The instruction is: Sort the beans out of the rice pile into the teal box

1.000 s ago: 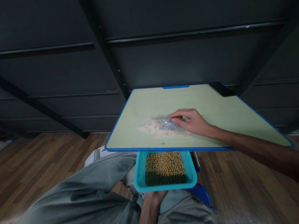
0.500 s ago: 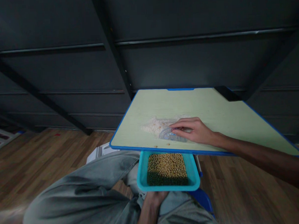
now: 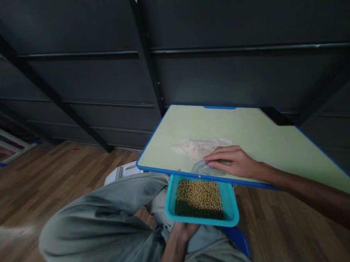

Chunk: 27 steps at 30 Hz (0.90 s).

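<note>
My right hand [image 3: 236, 162] pinches a clear plastic protractor [image 3: 200, 167] that lies on the pale green tabletop [image 3: 250, 131], close to its near edge. Behind the protractor spreads a heap of small white grains, probably rice [image 3: 190, 147]. One loose soybean [image 3: 199, 176] sits at the blue table edge, and another [image 3: 178, 170] rests a little to its left. Below that edge, my left hand [image 3: 183, 231] holds a turquoise tray [image 3: 230, 202] from its near side and underneath, its fingers mostly hidden. Many soybeans [image 3: 199, 195] cover the tray's bottom.
A dark flat object, like a phone [image 3: 276, 116], lies at the table's far right corner. Dark wall panels [image 3: 233, 74] rise behind the table. My bent leg [image 3: 100, 227] is on the left, over the wooden floor [image 3: 78, 166]. A blue seat edge [image 3: 237, 238] shows below the tray.
My right hand has drawn the protractor toward the near edge, away from the grain heap. The two loose beans have moved nearer the edge. The whole view has shifted slightly.
</note>
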Tool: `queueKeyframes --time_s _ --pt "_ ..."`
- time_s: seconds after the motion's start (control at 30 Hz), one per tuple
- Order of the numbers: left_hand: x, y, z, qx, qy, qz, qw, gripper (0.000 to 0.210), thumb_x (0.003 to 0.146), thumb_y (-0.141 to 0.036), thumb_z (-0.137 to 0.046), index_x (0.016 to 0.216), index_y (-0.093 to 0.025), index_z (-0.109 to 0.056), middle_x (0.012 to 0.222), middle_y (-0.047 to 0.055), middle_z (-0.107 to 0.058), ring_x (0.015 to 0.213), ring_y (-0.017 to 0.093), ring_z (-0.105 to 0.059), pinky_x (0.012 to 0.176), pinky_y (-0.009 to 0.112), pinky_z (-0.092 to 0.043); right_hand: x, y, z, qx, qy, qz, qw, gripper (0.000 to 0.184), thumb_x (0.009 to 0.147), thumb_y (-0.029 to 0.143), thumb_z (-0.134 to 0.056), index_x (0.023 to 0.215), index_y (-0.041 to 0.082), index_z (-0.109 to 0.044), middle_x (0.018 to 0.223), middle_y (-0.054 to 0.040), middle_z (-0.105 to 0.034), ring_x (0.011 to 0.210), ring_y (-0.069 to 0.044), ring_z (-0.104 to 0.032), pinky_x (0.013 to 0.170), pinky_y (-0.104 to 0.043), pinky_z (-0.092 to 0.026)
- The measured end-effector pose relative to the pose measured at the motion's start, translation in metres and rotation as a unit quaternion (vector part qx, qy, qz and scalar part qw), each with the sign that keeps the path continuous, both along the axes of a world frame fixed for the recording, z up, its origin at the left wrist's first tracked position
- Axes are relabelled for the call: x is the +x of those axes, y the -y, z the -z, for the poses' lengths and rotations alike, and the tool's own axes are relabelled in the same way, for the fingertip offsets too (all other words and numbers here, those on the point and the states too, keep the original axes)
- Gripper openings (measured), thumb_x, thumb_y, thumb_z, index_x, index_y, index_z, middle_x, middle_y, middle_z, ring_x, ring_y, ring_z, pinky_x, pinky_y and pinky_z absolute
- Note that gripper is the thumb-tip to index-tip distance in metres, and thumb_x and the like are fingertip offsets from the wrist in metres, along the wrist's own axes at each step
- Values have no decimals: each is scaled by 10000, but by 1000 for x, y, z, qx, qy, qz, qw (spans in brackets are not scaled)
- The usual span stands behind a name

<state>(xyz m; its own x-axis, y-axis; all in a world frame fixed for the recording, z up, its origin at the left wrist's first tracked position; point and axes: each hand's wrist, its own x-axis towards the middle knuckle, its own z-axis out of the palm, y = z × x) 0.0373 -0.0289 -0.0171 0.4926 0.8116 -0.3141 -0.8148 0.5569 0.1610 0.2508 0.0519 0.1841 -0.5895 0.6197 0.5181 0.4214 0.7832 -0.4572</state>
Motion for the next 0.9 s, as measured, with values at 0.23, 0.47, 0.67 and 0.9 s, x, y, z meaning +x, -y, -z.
queueKeyframes --time_s 0.23,0.47,0.67,0.9 --pt "-1 1 -1 30 -7 12 999 299 921 -289 -439 948 -246 -734 990 19 -755 960 195 -679 1044 422 -413 2 -3 4 22 -14 17 1000 245 869 205 -627 1100 234 -700 1011 -31 -734 897 -151 -681 811 -303 -540" --pt "-2 2 1 31 -13 4 999 320 931 -238 -409 1014 -244 -718 936 26 -764 979 184 -675 1047 403 -413 7 -12 6 53 5 33 998 232 891 206 -602 1102 239 -690 1033 -24 -728 919 -157 -672 851 -336 -510" --pt "-2 2 7 33 5 -7 999 329 933 -236 -407 1109 -261 -685 1015 31 -752 943 188 -693 1045 400 -423 13 -19 7 95 39 58 993 227 915 204 -575 1120 221 -672 1056 -22 -722 921 -157 -655 849 -353 -476" --pt "-5 1 4 20 9 6 1000 319 920 -240 -446 1156 -264 -658 1020 43 -750 1010 203 -672 1080 439 -383 16 -20 6 111 62 86 988 232 933 209 -552 1137 217 -661 1097 -15 -711 954 -161 -645 856 -350 -458"
